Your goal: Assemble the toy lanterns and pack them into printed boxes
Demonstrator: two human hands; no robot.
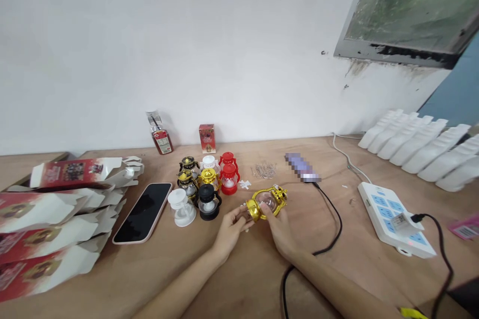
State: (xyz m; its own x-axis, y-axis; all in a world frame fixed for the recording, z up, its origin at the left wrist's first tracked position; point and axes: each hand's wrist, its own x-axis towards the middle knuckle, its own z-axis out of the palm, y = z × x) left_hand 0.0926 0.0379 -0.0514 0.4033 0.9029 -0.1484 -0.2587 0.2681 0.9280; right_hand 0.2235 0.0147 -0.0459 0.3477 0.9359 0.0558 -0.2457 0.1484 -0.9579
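Observation:
My two hands meet at the middle of a wooden table [239,269]. Between them lies a small gold toy lantern [268,202], tipped on its side just above the tabletop. My right hand [280,232] is closed round its clear globe from below. My left hand [231,229] pinches the gold base end with its fingertips. Just left of my hands stands a cluster of several small lanterns [204,182] in gold, black, white and red, all upright.
A phone [144,212] lies face up at the left beside stacked red and white cartons [56,219]. A pile of small metal hooks [264,170] and a white star piece [245,184] lie behind the lantern. A white power strip [392,217], black cables and white trays are right.

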